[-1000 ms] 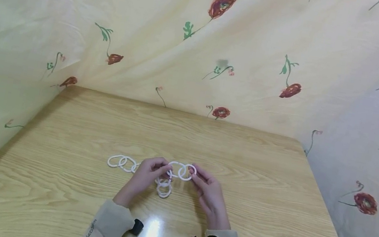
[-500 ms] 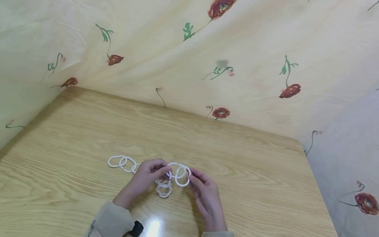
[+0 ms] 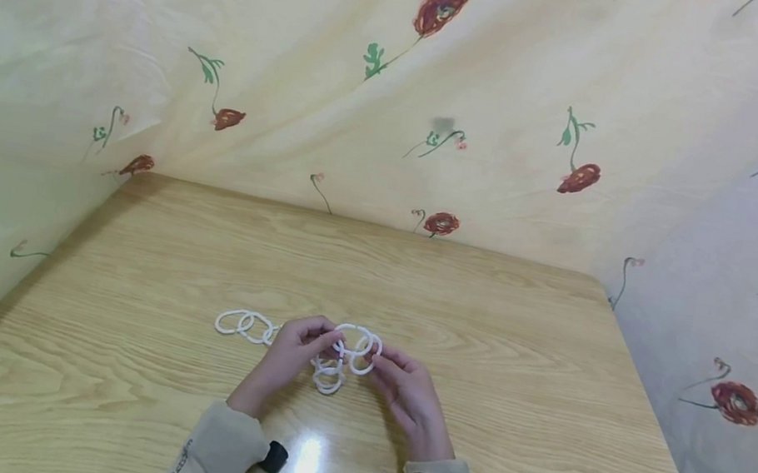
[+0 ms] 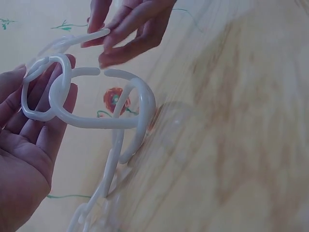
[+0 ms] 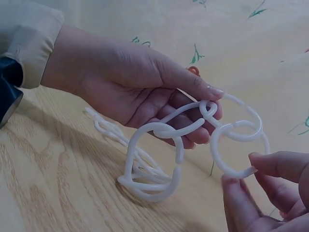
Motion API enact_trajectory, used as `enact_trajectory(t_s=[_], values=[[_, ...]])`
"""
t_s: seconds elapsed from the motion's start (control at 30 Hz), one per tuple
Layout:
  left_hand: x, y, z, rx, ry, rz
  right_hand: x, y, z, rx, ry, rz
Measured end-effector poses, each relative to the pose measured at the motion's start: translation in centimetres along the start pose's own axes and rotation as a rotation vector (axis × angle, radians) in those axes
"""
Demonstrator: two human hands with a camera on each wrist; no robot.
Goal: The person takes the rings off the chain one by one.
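Chain of white plastic rings [image 3: 335, 356], smooth, C-shaped w/ split gaps, interlinked. Left hand [image 3: 288, 356] pinches a link near chain mid, fingers curled round it; right hand [image 3: 405, 398] pinches end ring [image 5: 239, 145] at its open gap. Hands close together, just above table [image 3: 517, 362]. Rest of chain trails left, lying flat on the glossy woodgrain top. Floral cloth [image 3: 454, 72] draped behind, wrinkled.
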State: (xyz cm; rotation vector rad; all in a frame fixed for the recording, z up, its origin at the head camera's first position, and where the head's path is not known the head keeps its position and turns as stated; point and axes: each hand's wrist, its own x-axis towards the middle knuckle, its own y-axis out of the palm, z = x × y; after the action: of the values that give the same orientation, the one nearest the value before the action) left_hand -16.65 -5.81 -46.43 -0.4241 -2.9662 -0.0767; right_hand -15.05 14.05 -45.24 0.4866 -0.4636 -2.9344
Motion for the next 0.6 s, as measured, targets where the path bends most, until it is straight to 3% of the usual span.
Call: enact_trajectory(t_s=[0.23,0.6], values=[[-0.1,-0.1,-0.1,0.055,0.010,-0.022,-0.3,0.3,0.6,-0.077,0.043,-0.102],[-0.6,0.0,-1.0,0.283,0.123,-0.041,-0.4,1.1,1.8,-0.174,-0.054,-0.191]])
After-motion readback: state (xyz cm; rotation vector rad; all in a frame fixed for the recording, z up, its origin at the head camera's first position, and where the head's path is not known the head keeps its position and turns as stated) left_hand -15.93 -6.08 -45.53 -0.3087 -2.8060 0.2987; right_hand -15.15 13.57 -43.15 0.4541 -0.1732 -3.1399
